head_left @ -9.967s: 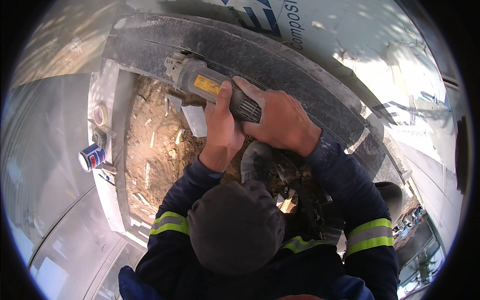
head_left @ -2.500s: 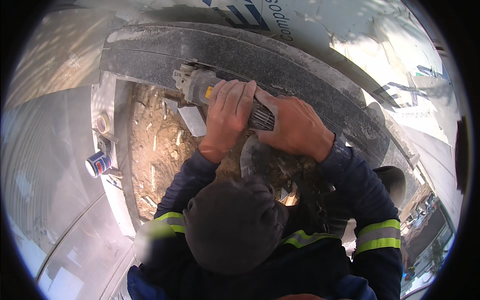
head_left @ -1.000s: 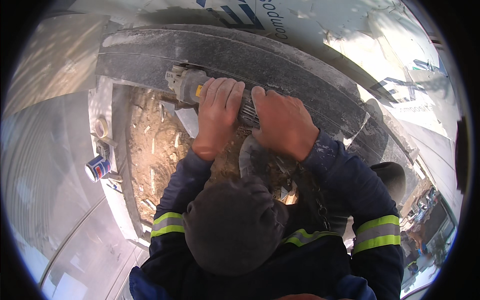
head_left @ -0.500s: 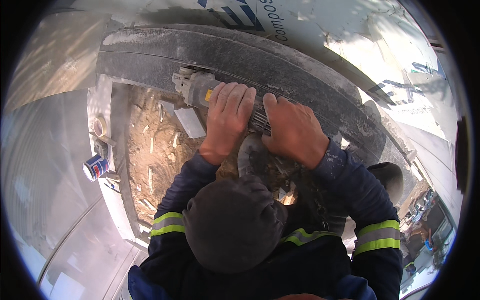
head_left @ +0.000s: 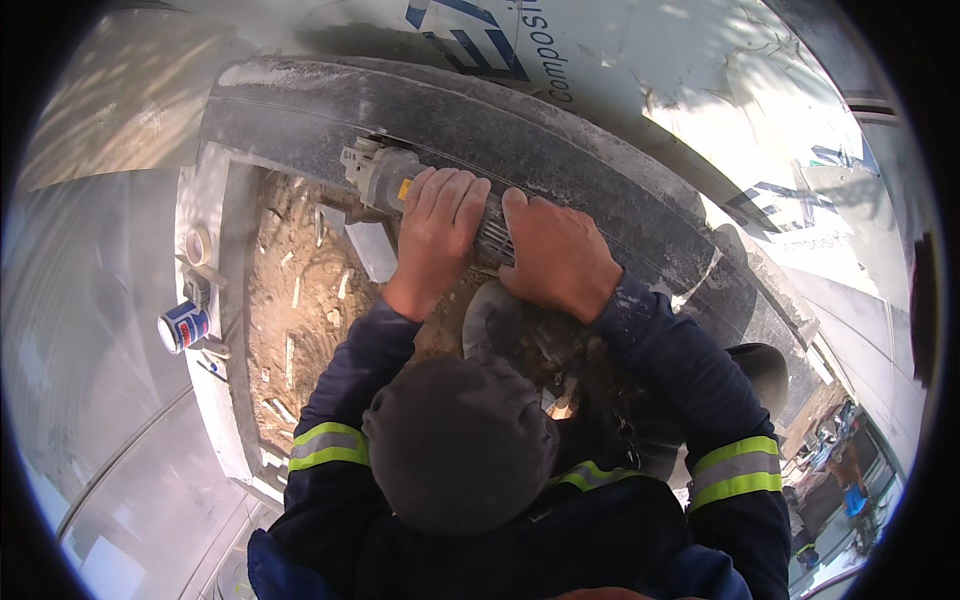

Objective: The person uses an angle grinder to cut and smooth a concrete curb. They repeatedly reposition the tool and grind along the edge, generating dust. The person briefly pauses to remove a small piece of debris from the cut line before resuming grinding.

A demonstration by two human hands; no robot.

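Left hand (head_left: 435, 240) and right hand (head_left: 562, 250) both wrapped round it, I hold a grey, cylindrical power tool (head_left: 384, 181). Its head (head_left: 362, 163) sits over a dusty, dark-grey slab (head_left: 480, 120).

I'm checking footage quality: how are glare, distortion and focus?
In the head view, sunlight washes out part of the pale sheet at right, dappled light mottles the tan panel, and the fisheye lens bows the dark slab; the grinder looks fairly sharp.
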